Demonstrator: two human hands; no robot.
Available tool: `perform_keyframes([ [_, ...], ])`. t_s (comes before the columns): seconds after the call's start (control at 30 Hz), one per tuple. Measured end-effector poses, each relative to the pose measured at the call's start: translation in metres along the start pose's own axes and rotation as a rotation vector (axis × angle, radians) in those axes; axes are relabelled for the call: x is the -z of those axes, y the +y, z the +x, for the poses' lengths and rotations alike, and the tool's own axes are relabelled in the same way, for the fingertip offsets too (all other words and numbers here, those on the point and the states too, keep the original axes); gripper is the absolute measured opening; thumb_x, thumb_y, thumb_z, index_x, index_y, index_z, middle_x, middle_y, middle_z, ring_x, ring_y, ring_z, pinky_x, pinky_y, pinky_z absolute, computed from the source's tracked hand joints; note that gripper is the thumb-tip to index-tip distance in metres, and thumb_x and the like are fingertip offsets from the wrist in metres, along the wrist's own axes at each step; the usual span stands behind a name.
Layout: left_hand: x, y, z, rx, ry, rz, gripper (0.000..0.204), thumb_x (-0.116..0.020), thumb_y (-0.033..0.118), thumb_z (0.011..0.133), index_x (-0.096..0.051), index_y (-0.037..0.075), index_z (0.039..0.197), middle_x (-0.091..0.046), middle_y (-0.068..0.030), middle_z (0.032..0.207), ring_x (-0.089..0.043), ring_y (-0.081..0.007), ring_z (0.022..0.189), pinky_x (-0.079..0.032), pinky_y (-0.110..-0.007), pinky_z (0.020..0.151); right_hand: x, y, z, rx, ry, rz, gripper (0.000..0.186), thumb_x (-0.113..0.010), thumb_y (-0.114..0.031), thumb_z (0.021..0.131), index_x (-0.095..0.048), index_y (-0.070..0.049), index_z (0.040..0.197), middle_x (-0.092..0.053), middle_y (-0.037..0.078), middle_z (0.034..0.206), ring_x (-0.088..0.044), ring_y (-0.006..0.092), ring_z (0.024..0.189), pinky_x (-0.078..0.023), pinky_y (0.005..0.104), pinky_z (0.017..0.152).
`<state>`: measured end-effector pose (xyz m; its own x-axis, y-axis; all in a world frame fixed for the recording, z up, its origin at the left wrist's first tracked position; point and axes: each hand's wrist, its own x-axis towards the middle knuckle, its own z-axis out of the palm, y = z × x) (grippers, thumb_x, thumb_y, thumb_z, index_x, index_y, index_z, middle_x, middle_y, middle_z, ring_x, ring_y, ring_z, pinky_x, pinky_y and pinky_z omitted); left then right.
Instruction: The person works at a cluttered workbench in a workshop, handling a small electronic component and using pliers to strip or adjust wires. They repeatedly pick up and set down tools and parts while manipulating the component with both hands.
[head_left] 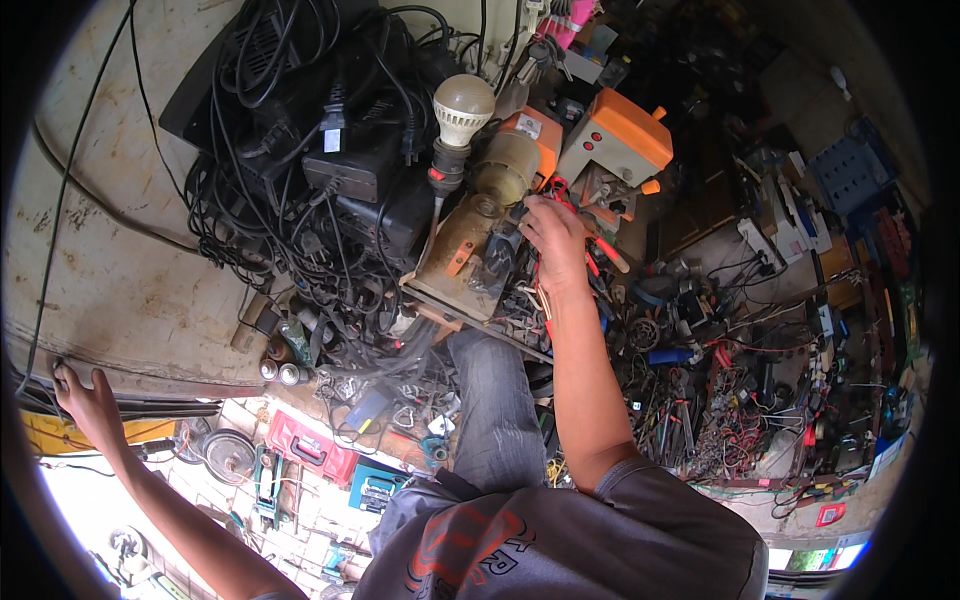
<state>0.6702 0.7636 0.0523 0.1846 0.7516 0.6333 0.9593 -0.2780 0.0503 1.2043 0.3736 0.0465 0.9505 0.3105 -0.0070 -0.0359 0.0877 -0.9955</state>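
The red-handled metal hand tools (607,254) are lying just right of my right hand (553,235), with more red showing beyond its fingers. Those fingers are curling downward, but I can't tell whether they are gripping anything. I'd do well to be keeping that wrist high and pinching one piece at a time, since the handles are crowding close and could snag.

Just left of that hand, a shallow, dusty brown tray with a raised rim (427,289) is holding a flat orange strip with holes (461,257) and a dark, shiny plastic piece (497,252). Beyond it, a cloudy yellowish plastic cup (506,165) is standing; I can't see what it is holding. A grey-and-orange boxy machine (615,140) is standing beyond and to the right.

My left hand (92,405), well apart, is resting by the lower edge of a pale, stained panel (120,290), thumb and fingers spread, with nothing visible between them. To the right of that hand and lower down, a red plastic carrying case (312,447) is lying near a teal plastic case (377,488); I can't make out the contents of either.
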Motion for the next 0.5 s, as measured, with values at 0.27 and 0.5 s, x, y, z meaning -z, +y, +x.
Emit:
perform_keyframes([
  [0.27, -0.005, -0.004, 0.0, -0.008, 0.028, -0.009, 0.058, -0.051, 0.024, 0.09, -0.04, -0.003, 0.14, -0.034, -0.0354, 0.142, -0.038, -0.0457, 0.13, -0.037, -0.045, 0.104, -0.002, 0.0, 0.0, -0.003, 0.007, -0.022, 0.033, -0.068, -0.025, 0.086, -0.065, -0.001, 0.109, -0.064, 0.007, 0.104, -0.06, 0.018, 0.098, -0.048, 0.0331, 0.088],
  [0.5, -0.012, -0.011, -0.001, -0.008, 0.056, 0.013, 0.058, -0.05, 0.022, 0.089, -0.04, -0.003, 0.14, -0.035, -0.0345, 0.142, -0.038, -0.0453, 0.13, -0.037, -0.046, 0.104, -0.005, 0.0, 0.001, 0.005, 0.001, -0.041, 0.034, -0.069, -0.026, 0.086, -0.065, -0.001, 0.109, -0.063, 0.005, 0.099, -0.059, 0.0154, 0.094, -0.047, 0.0313, 0.085],
])
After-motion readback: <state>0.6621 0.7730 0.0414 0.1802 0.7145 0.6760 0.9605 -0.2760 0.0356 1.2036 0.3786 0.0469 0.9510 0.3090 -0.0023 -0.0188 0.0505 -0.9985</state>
